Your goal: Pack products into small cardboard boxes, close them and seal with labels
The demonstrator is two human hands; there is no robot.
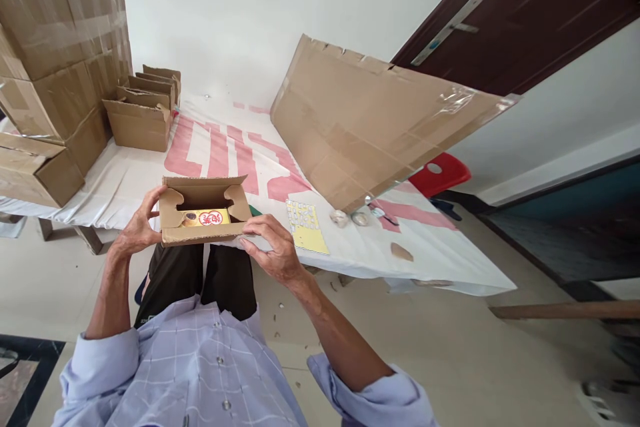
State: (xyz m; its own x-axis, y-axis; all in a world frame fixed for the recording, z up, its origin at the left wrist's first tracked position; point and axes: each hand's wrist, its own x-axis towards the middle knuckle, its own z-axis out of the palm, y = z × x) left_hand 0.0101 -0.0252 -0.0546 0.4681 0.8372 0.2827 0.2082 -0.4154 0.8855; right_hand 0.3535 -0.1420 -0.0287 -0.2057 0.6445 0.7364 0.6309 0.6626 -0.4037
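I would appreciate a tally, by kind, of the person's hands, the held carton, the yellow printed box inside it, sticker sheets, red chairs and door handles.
Hands: 2 (left hand, right hand)
Held cardboard carton: 1
Yellow printed box: 1
Yellow sticker sheet: 1
Red chair: 1
Door handle: 1
Total: 7

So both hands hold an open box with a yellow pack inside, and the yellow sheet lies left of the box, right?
Not quite: the head view shows the yellow sheet lying right of the box, not left. The left hand and right hand do hold the open box, with the yellow pack inside.
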